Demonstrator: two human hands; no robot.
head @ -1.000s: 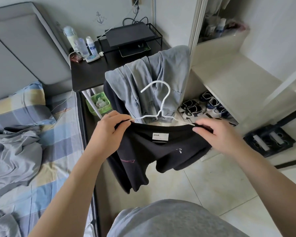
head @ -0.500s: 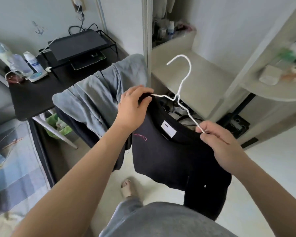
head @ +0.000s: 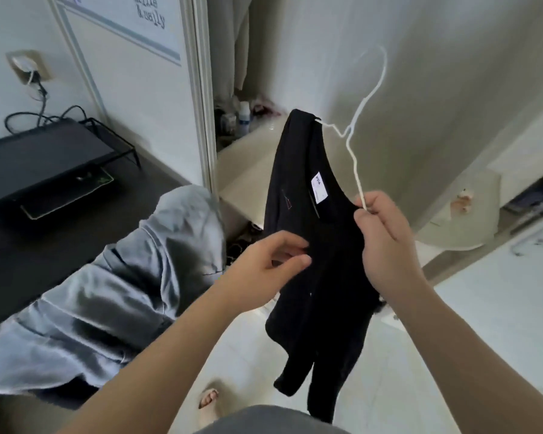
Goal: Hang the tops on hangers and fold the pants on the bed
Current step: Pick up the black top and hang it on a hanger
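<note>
The person is standing in front of the open pale wardrobe (head: 248, 158) and is working on the hanging step, I judge near its end for this one garment. The right hand (head: 386, 242) is gripping, with fingers curled tight, the lower arm of the thin white wire hanger (head: 355, 161) together with the near shoulder of the black short-sleeved top (head: 289, 170). It is pinching both probably because this side is not yet seated and the cloth would slide off. The hanger is standing steeply tilted, its hook pointing up toward the wardrobe wall, and its other arm is already sitting inside the far shoulder of the top, which is now the highest part. For this reason the top is hanging in a long fold down over the light floor, in the air and well apart from the bed, with its white neck label (head: 318, 191) facing the camera. The left hand (head: 264, 267) is hovering at the front of the black cloth, fingers loosely curled, thumb and forefinger a little apart, seemingly holding nothing; I think it is preparing to pull the cloth straight. Beside it, a grey garment (head: 123, 292) is lying draped and is waiting for its turn.
</note>
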